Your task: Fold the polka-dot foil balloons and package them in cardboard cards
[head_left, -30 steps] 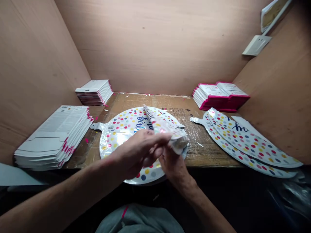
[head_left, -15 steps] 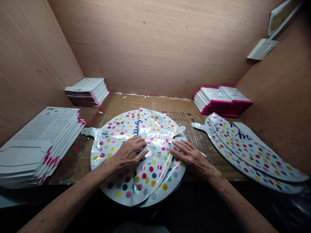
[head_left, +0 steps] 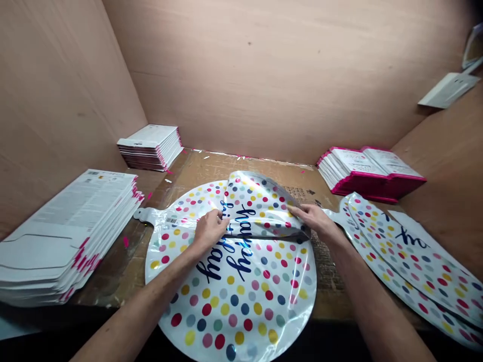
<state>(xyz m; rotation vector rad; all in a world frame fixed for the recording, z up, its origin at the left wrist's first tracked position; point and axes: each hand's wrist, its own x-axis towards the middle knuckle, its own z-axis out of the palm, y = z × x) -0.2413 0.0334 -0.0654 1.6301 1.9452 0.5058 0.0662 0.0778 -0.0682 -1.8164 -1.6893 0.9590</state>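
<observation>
A flat round foil balloon (head_left: 241,306) with coloured dots and dark blue "happy birthday" lettering lies in front of me. Its upper part is creased, and a raised flap (head_left: 264,201) crosses the top right. My left hand (head_left: 210,231) rests on the middle of the sheet, with thumb and fingers pinched at the crease beside the lettering. At the flap's right edge, my right hand (head_left: 314,220) grips the foil between thumb and fingers. The balloon's tail (head_left: 145,215) sticks out to the left. Part of the foil under both hands is hidden.
Folded dotted balloons (head_left: 411,256) lie at the right. White printed packs stand in a large pile (head_left: 68,226) at front left and a smaller pile (head_left: 151,143) behind. Pink-edged packs (head_left: 372,168) sit at back right. Wooden walls (head_left: 264,75) enclose the cardboard-covered table (head_left: 211,163).
The foil that lay folded across the balloon has been spread open, showing more lettering and the lower half. Both hands went from lying flat to gripping the foil. The view has shifted slightly.
</observation>
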